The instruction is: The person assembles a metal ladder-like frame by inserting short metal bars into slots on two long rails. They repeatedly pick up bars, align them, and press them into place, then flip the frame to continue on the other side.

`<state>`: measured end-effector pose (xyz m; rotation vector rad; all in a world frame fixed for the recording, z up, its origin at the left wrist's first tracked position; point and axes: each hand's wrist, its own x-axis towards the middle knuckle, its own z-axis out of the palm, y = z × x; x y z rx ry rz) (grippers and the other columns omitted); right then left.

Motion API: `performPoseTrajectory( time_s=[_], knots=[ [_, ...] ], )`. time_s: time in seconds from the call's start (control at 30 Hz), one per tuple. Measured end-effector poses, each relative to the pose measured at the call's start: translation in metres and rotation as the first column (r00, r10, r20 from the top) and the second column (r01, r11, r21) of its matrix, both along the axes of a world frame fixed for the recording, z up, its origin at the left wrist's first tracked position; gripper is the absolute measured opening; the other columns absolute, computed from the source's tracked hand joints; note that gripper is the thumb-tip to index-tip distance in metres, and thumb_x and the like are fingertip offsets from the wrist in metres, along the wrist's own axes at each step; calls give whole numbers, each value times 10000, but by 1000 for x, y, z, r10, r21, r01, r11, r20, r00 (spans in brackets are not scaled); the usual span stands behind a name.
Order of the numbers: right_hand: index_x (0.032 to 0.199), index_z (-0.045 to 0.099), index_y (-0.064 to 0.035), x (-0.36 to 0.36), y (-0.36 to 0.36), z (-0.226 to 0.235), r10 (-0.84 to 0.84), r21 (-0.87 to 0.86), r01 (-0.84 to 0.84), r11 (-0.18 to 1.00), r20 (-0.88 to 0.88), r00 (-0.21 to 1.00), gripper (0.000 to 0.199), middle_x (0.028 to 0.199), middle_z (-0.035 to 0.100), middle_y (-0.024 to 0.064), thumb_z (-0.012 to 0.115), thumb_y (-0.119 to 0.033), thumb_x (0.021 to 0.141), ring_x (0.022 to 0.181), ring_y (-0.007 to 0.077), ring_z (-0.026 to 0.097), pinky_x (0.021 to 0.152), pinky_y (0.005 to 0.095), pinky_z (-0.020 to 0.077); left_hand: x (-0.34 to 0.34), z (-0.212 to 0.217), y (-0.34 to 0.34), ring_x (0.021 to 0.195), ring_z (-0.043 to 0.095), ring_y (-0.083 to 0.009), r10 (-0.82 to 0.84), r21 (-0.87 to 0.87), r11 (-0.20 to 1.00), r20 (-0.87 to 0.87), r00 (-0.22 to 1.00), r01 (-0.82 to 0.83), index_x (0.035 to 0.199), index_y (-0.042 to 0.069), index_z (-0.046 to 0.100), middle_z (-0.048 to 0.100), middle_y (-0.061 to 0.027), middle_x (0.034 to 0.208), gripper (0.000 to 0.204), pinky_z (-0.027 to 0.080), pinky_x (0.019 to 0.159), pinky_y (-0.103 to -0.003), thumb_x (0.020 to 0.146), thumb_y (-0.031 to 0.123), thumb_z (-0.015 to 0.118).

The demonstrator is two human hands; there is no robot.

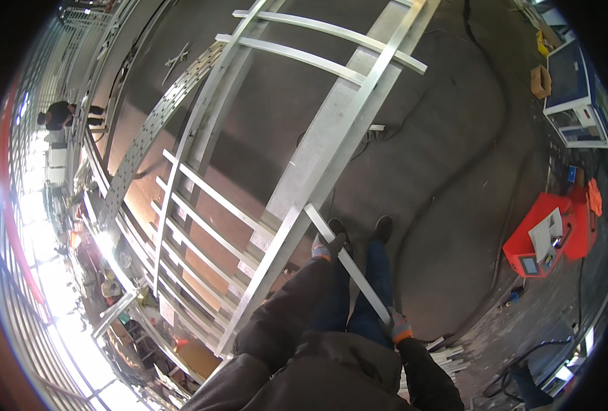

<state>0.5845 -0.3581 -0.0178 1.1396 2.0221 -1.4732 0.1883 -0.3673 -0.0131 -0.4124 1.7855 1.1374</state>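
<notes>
Between the left hand [326, 248] and the right hand [395, 326], both gloved and closed on it, runs a short metal bar [348, 262]. Beyond them a long metal frame [297, 185] lies over the dark concrete floor [448, 157]; right of the hands stands a red machine [547, 236].

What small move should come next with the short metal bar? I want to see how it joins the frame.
Probably ease the bar leftward until its far end sits flush on the frame's long rail. Both gloved hands, left and right, hold it, and its end looks just at the rail's edge.
</notes>
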Motion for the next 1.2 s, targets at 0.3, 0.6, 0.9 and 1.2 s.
performPoseTrajectory(
  time_s=[0.3,0.6,0.9,1.2],
  knots=[
    [1317,592,-160,-37,9,31,172,-57,-164,985,175,969,527,1009,710,227,619,-483,901,959,415,686,827,500,546,-6,-11,-21,696,701,-217,-191,-140,976,-155,969,169,1034,12,653,711,-87,805,356,553,592,-362,847,293,765],
    [1248,625,-148,-59,144,28,306,113,-320,941,121,944,367,1110,705,184,651,-178,883,1049,396,666,877,473,545,7,-41,14,732,697,-211,122,-58,988,-254,959,-141,1001,22,655,730,-86,795,299,529,661,-370,822,255,711],
    [1368,585,-247,-53,192,-32,360,158,-385,909,164,918,466,1206,683,160,601,-154,912,1114,382,640,953,468,509,5,-27,38,713,703,-219,107,-84,985,-375,921,-149,948,22,699,734,-87,804,261,534,652,-357,820,248,725],
    [1335,619,-224,-72,194,-54,217,158,-222,962,48,975,430,1168,696,152,634,-201,906,1094,373,646,944,453,517,-28,6,22,976,668,-308,-249,-361,931,-507,825,59,1126,50,665,696,-163,1043,427,538,828,-439,827,343,749]
  ],
)
